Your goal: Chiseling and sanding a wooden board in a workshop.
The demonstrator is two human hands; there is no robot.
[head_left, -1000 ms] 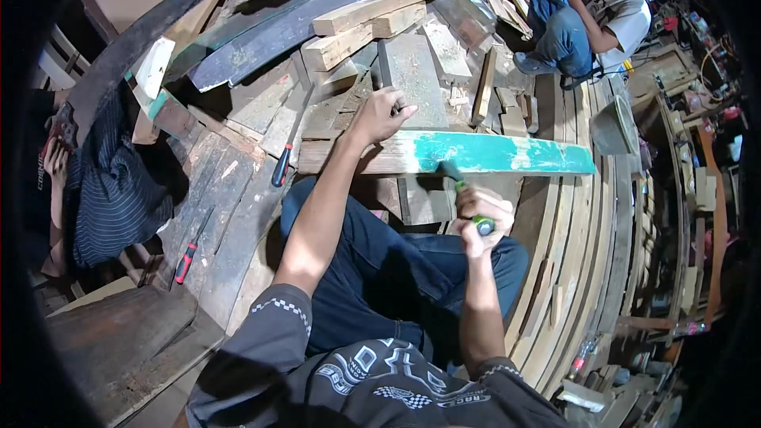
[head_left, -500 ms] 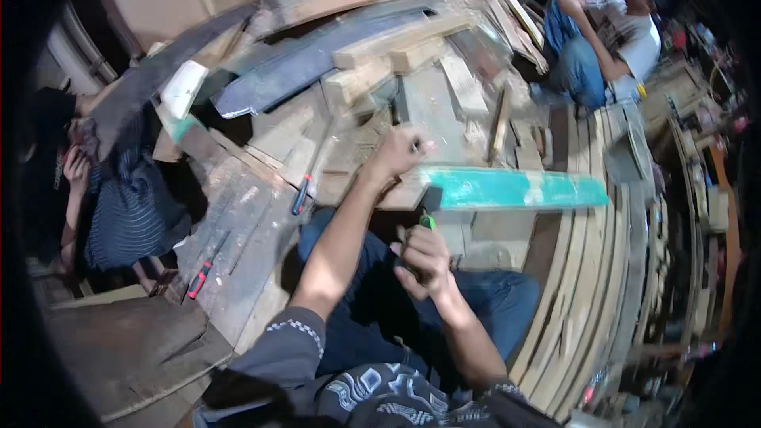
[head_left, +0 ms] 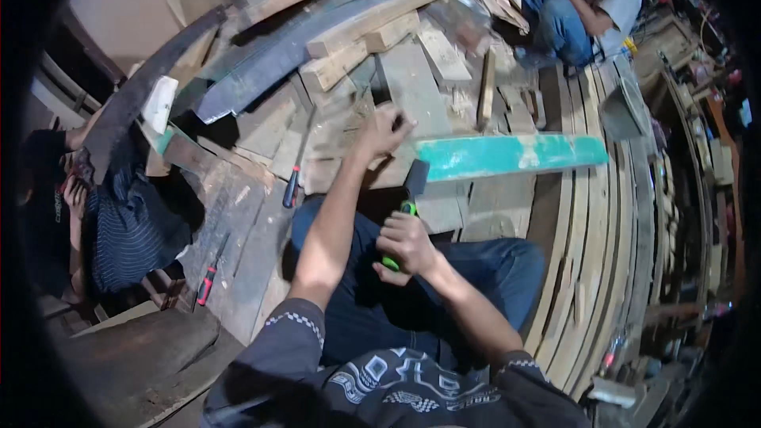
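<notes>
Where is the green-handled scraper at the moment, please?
The scraper is near the head view's centre, in the right hand, its blade beside the green-painted board.

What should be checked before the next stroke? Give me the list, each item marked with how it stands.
1. Scraper firmly in hand: ok; the right hand is closed around its green handle.
2. Left hand apart from the blade: ok; there is a gap between them.
3. Blade touching the green-painted board: cannot tell; they meet in the picture, but contact isn't clear.
4. Legs out from under the tool: not ok; the handle is above the jeans.
5. Loose screwdrivers off the board: ok; both lie to its left.
</notes>
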